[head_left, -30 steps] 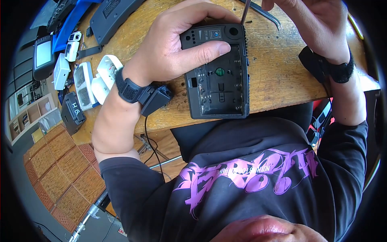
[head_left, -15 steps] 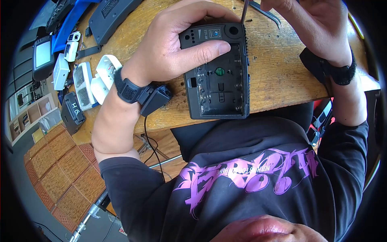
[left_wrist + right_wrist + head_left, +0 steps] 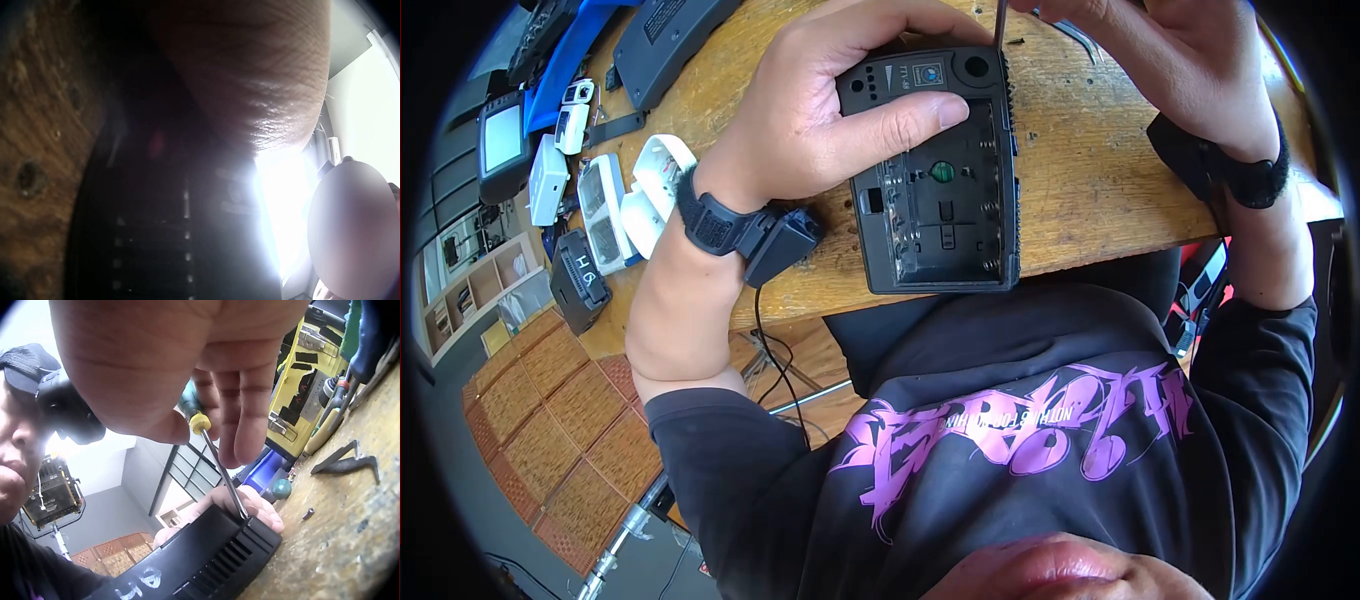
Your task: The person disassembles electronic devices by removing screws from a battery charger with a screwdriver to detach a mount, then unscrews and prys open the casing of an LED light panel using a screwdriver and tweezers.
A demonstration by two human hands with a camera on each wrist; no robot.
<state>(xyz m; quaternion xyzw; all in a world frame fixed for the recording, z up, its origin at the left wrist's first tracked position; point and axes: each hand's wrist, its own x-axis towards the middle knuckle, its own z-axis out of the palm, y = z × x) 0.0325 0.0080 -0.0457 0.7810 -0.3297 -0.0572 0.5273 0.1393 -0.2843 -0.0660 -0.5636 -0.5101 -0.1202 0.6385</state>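
A black plastic housing [image 3: 945,240] with an open battery compartment, metal spring contacts and a green round spot stands at the table's near edge. My left hand [image 3: 830,135] grips its far end, thumb across the top and fingers around the far side. My right hand [image 3: 1190,65] holds a screwdriver [image 3: 215,459] with a green and yellow handle. Its metal shaft points down, the tip right at the housing's far right corner beside the vent slots. In the left wrist view the dark housing [image 3: 150,237] lies under the palm, mostly in shadow.
Bent-tip tweezers [image 3: 350,464] and a small dark screw-like piece [image 3: 308,514] lie on the wooden table [image 3: 1090,190] beyond the housing. White plastic parts [image 3: 605,210], a grey casing [image 3: 670,45] and a screen device [image 3: 503,140] crowd the left. A yellow case [image 3: 294,394] stands farther back.
The right hand has turned slightly and shifted left. The whole head view has slid a little, with the housing and left hand slightly higher and left. Both grips stay the same.
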